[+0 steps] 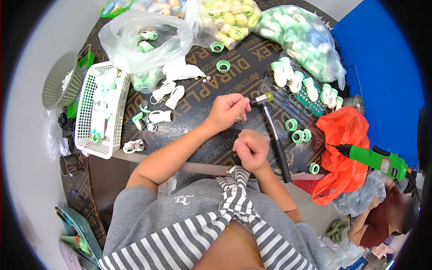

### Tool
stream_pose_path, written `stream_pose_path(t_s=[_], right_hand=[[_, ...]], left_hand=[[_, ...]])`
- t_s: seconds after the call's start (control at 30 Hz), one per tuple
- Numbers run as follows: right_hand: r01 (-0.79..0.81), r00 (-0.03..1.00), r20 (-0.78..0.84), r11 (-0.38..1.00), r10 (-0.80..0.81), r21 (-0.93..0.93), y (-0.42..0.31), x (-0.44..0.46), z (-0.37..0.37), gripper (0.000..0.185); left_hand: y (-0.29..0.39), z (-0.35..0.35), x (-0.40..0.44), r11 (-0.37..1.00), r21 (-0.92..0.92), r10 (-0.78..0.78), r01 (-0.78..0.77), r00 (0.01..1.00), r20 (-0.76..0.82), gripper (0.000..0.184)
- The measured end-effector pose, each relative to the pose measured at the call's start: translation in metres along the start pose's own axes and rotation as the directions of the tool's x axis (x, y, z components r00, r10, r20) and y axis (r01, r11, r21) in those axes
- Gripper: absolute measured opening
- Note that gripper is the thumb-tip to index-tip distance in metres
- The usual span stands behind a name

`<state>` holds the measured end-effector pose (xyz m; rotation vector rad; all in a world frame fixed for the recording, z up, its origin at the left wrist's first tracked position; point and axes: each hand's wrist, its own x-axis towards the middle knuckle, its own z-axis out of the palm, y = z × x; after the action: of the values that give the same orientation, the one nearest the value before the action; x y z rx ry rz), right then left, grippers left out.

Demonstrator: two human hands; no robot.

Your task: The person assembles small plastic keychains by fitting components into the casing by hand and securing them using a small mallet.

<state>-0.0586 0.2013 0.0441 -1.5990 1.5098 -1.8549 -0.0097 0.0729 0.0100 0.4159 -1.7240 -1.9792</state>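
Observation:
My left hand point(228, 110) is closed at the middle of the dark table, thumb against the bent fingers. A small shiny metal piece point(240, 119) shows at its underside; I cannot make out its kind. My right hand point(252, 148) is curled just below, near the table's front edge. Whatever its fingers hold, if anything, is hidden. To the right of both hands lies a mallet point(274, 139) with a yellow face and a black handle. Green plastic rings point(298, 136) lie beyond its handle. Small white shoe-shaped pieces point(174, 97) lie left of my left hand.
A white basket point(81, 128) of green and white parts stands left. Bags of green-white parts point(299, 42) and yellow parts point(231, 20) sit at the back. An orange bag point(344, 148) and a green power screwdriver point(375, 159) are at right, near another person point(382, 216).

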Motion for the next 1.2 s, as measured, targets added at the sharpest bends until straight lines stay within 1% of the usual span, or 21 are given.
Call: stream_pose_path(t_s=[0.07,0.1,0.17,0.23,0.3,0.37,0.43,0.5,0.57,0.67,0.77,0.83,0.87,0.9,0.97,1.0,1.03,1.07,1.1,1.13,1.2], right_hand=[[-0.080,0.997,0.021,0.997,0.081,-0.009,-0.003,0.003,-0.005,0.015],[-0.082,0.996,0.020,0.997,0.082,-0.008,-0.003,0.002,-0.005,0.015],[-0.123,0.991,-0.048,0.992,0.124,0.023,-0.003,0.000,-0.006,0.017],[-0.216,0.970,-0.104,0.975,0.220,0.051,-0.001,-0.002,-0.009,0.019],[-0.212,0.968,-0.123,0.975,0.219,0.073,0.001,-0.003,-0.009,0.020],[-0.160,0.966,-0.187,0.981,0.179,0.111,0.007,-0.008,-0.011,0.020],[-0.181,0.962,-0.182,0.973,0.205,0.143,0.008,-0.011,-0.014,0.021],[-0.134,0.964,-0.207,0.976,0.168,0.170,0.012,-0.014,-0.014,0.021],[-0.126,0.960,-0.222,0.971,0.172,0.204,0.014,-0.016,-0.013,0.021],[-0.127,0.953,-0.239,0.961,0.187,0.248,0.016,-0.022,-0.013,0.022],[-0.203,0.925,-0.243,0.921,0.291,0.331,0.017,-0.025,-0.012,0.025],[-0.270,0.924,-0.221,0.941,0.313,0.205,0.005,-0.015,-0.008,0.025],[-0.347,0.914,-0.156,0.921,0.374,0.176,0.000,-0.010,-0.010,0.025],[-0.350,0.923,-0.120,0.928,0.365,0.128,0.000,-0.004,-0.011,0.025],[-0.359,0.932,-0.043,0.933,0.359,0.023,-0.004,0.008,-0.012,0.027],[-0.356,0.933,-0.044,0.934,0.356,0.021,-0.007,0.014,-0.011,0.027],[-0.370,0.927,-0.046,0.927,0.373,0.056,-0.010,0.019,-0.010,0.026],[-0.385,0.920,-0.048,0.918,0.390,0.092,-0.011,0.023,-0.009,0.026],[-0.383,0.920,-0.050,0.920,0.388,0.087,-0.010,0.024,-0.008,0.024],[-0.378,0.923,-0.051,0.922,0.382,0.085,-0.008,0.023,-0.007,0.024],[-0.391,0.905,-0.110,0.906,0.410,0.162,-0.005,0.021,-0.002,0.024]], left_hand=[[-0.002,-0.001,0.001,0.996,-0.081,0.029,-0.028,1.000,0.009,0.025],[-0.003,-0.002,0.001,0.996,-0.080,0.027,-0.026,1.000,0.010,0.025],[-0.004,-0.005,0.001,0.997,-0.068,-0.015,0.019,0.998,0.058,0.024],[-0.004,-0.005,0.000,0.997,-0.081,-0.016,0.021,0.998,0.059,0.025],[-0.003,-0.006,0.001,0.996,-0.082,-0.021,0.027,0.997,0.071,0.025],[-0.005,-0.006,0.001,0.996,-0.091,-0.019,0.026,0.997,0.079,0.026],[-0.006,-0.006,0.002,0.995,-0.099,-0.014,0.023,0.996,0.085,0.026],[-0.005,-0.007,0.002,0.995,-0.104,0.005,0.006,0.994,0.112,0.026],[-0.005,-0.008,0.003,0.994,-0.106,0.004,0.008,0.994,0.114,0.027],[-0.005,-0.007,0.003,0.993,-0.112,-0.020,0.033,0.993,0.119,0.027],[-0.003,-0.008,0.004,0.988,-0.154,0.008,0.011,0.992,0.127,0.027],[-0.002,-0.006,0.004,0.988,-0.157,0.013,0.004,0.994,0.105,0.026],[-0.002,-0.005,0.004,0.987,-0.160,0.008,0.006,0.997,0.082,0.026],[-0.002,-0.006,0.006,0.990,-0.144,0.015,-0.001,0.996,0.089,0.024],[-0.001,-0.009,0.008,0.993,0.005,0.114,-0.115,0.985,0.127,0.022],[0.008,-0.011,0.007,0.989,0.116,0.077,-0.095,0.986,0.147,0.020],[0.016,-0.012,0.005,0.988,0.116,0.081,-0.099,0.986,0.148,0.020],[0.024,-0.012,0.002,0.950,0.258,0.142,-0.175,0.980,0.140,0.018],[0.034,-0.013,0.000,0.885,0.396,0.205,-0.245,0.969,0.141,0.017],[0.040,-0.015,-0.005,0.833,0.474,0.219,-0.284,0.957,0.190,0.020],[0.041,-0.017,-0.016,0.710,0.557,0.311,-0.432,0.901,0.302,0.028]])
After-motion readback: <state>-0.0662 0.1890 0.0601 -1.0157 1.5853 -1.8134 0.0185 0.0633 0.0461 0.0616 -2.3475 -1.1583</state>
